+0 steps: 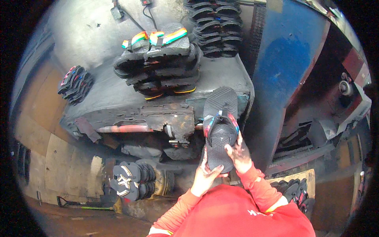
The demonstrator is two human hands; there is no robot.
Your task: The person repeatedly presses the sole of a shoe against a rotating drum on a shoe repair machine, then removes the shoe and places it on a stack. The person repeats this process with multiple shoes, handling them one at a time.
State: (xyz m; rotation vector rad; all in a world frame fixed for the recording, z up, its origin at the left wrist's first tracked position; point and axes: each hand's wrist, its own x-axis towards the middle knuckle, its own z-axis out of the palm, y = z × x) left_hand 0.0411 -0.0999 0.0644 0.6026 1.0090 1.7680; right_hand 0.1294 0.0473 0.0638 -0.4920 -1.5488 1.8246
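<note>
My left hand (206, 173) grips the heel end of a black flip-flop (219, 98) from the lower left, its thumb on the footbed. My right hand (239, 154) holds the same flip-flop on its right side, thumb near the heel. The sole is patterned, and the strap has multicoloured bands. The toe end points away from me. Both hands have dark smudges. Just beyond is the worn, blackened front edge of a metal bench (166, 118).
On the bench stand stacked sandals with rainbow straps (158, 63), a tall sandal stack (213, 27) and a smaller one (75, 85). A blue panel (282, 47) is at the right. More sandals lie low at left (130, 181) and in a crate (296, 189) at lower right.
</note>
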